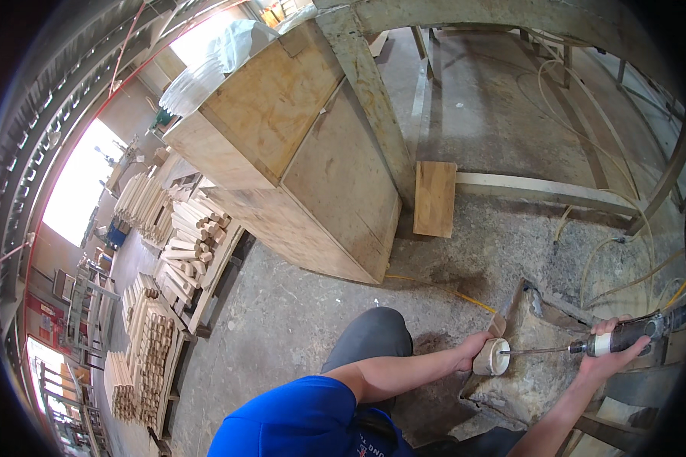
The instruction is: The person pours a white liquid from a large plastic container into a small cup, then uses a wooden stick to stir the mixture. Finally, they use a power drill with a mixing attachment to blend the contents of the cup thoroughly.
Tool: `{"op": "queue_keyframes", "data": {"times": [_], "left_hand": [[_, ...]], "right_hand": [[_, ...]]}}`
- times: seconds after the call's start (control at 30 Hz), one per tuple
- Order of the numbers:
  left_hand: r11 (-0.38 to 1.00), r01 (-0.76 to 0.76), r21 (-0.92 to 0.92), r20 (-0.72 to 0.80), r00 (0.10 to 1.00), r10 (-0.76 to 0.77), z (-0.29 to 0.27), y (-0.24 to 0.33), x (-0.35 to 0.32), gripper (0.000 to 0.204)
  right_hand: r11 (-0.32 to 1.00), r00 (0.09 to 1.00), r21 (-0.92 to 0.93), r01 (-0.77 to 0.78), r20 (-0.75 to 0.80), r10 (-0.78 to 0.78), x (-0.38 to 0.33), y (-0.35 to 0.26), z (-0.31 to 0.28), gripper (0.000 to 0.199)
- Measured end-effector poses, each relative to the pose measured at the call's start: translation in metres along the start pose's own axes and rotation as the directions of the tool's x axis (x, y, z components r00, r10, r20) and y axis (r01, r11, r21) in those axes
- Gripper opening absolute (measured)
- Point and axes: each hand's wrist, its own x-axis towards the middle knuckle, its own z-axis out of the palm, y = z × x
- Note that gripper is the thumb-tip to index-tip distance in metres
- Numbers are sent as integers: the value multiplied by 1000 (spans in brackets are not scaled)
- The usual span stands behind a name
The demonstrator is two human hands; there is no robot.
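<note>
My left hand [473, 351] grips a short round wooden piece [493, 356], pale on its end face, held over a dusty grey work block [527, 381]. My right hand [611, 352] is wrapped around a slim hand-held rotary tool [625, 338] with a long thin bit [537, 351]. The bit's tip touches the end face of the wooden piece. A hose or cable runs off the tool's rear toward the right edge.
A large plywood crate [297, 152] stands ahead on the concrete floor, with a loose board [434, 198] beside it. Stacks of turned wooden pieces [160, 305] fill pallets on the left. Pale hoses [610, 251] and a yellow line [450, 289] trail across the floor.
</note>
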Motion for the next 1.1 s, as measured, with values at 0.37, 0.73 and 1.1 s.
{"op": "queue_keyframes", "data": {"times": [0.37, 0.73, 1.1], "left_hand": [[998, -47, 34, -48, 998, 49, 0, 0, 4, 29], [999, -32, 39, -62, 997, 34, -9, -4, 0, 28], [990, 46, 132, -83, 996, -35, 4, 6, -8, 42]], "right_hand": [[999, 995, 9, -32, -97, 33, -2, -4, 9, 51], [999, 994, -31, -9, -112, 5, -6, -3, 12, 54], [998, 999, 54, -39, 2, 39, -2, -5, 10, 62]]}}
